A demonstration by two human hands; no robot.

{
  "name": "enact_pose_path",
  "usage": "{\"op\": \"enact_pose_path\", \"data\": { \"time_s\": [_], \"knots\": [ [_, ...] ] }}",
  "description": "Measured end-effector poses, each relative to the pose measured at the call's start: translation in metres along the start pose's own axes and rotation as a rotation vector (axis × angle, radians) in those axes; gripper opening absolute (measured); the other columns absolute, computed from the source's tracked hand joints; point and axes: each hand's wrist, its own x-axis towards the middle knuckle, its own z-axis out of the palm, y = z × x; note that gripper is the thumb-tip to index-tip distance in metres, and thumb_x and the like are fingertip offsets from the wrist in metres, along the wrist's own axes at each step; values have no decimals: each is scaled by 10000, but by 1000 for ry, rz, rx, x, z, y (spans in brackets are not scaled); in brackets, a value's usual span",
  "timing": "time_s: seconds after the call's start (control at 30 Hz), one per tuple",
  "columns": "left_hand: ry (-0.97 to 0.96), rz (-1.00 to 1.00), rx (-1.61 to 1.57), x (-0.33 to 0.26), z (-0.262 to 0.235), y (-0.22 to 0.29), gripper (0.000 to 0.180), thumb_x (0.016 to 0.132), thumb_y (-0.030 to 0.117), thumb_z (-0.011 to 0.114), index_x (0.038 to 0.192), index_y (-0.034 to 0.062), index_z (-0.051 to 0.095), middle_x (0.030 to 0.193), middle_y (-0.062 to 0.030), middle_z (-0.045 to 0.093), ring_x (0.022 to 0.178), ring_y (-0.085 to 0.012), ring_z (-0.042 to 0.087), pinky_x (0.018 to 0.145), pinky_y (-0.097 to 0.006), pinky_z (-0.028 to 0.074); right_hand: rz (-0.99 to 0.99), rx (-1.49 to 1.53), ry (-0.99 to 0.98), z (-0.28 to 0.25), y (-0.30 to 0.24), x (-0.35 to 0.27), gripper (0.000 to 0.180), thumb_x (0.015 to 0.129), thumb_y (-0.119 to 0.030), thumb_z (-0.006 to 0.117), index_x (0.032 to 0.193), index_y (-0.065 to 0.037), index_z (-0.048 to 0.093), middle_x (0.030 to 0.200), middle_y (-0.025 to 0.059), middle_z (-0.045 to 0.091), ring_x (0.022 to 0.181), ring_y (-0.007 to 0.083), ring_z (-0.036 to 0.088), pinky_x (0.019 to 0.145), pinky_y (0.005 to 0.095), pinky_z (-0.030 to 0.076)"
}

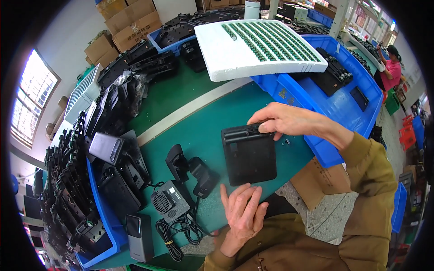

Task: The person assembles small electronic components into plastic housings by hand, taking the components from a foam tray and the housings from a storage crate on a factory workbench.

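A flat black plastic panel (251,158) with a ridged upper edge lies on the green work mat (212,122). At its upper right corner my right hand (278,119) pinches the ridge between thumb and fingers. My left hand (242,212) rests at the panel's lower edge, fingers stretched out and touching or nearly touching it. To the left of the panel are two black angled plastic parts (192,171). Beside these sits a black boxy device with a round grille (169,201), and a coiled black cable (172,239) trails next to it.
A white foam tray (212,54) with rows of small green parts rests over a blue bin (312,101) holding black parts. On the left, stacked black parts (68,180) crowd another blue bin (101,217). A phone (106,147) and a dark power bank-like block (140,237) are nearby. A person (391,67) works far right.
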Motion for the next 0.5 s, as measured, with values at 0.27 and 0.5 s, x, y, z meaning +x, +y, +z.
{"op": "enact_pose_path", "data": {
  "time_s": [0.27, 0.5],
  "knots": [
    [-217, -138, 252, 12, 7, 5, 422, 805, 177, 743, 1200, 47, 669, 1412, -144, 527, 1354, -376, 428, 1140, -650, 167, -47, -238, -30, 9, 17, 63, 277, 839, -112, 642, 1068, 18, 728, 853, 92, 705, 727, 159, 652, 664, 301, 536],
    [-332, -160, 382, 15, 4, 7, 423, 864, 260, 691, 1233, 60, 635, 1404, -156, 521, 1314, -372, 456, 1079, -715, 202, -280, -557, 181, 21, 17, 54, 205, 798, -107, 705, 972, -6, 744, 948, 178, 728, 913, 306, 705, 811, 354, 550]
  ]
}}
